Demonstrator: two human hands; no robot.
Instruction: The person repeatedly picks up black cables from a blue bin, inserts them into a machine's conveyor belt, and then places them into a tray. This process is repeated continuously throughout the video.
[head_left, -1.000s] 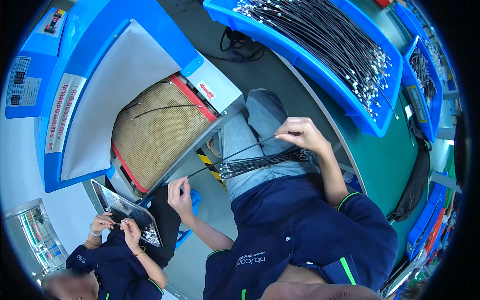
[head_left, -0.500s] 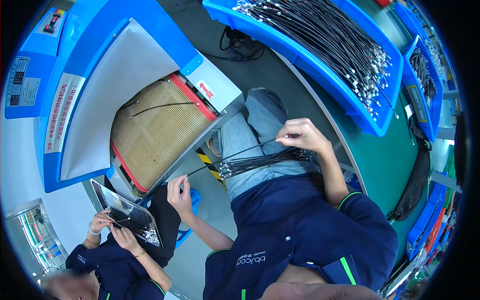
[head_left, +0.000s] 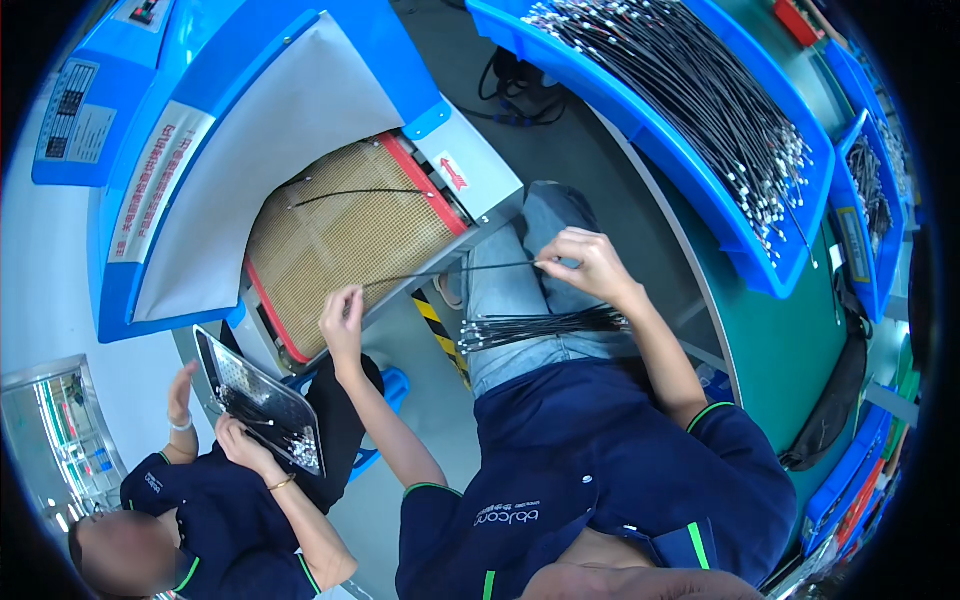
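Observation:
A thin black cable (head_left: pixel 450 271) is stretched nearly straight between my two hands. My left hand (head_left: pixel 343 312) pinches one end, near the front edge of the mesh conveyor belt (head_left: pixel 330 255). Above my knees, my right hand (head_left: pixel 588 264) pinches the other end between thumb and fingers. Across my lap lies a bundle of similar black cables (head_left: pixel 540 328) with small white connectors at its left end. One more dark cable (head_left: pixel 365 191) rests on the belt, which runs out from under a white flap (head_left: pixel 270 150) of a blue machine.
A blue bin (head_left: pixel 800 255) full of black cables stands on the green table (head_left: pixel 770 340) at right, with smaller blue bins beyond. At lower left a co-worker (head_left: pixel 230 510) holds a clear tray (head_left: pixel 312 410) with cables. A blue stool (head_left: pixel 392 392) stands between us.
My left hand has moved forward toward the belt, bringing the held cable closer to level. The co-worker's one hand has lifted off the tray's contents. The whole view has shifted slightly.

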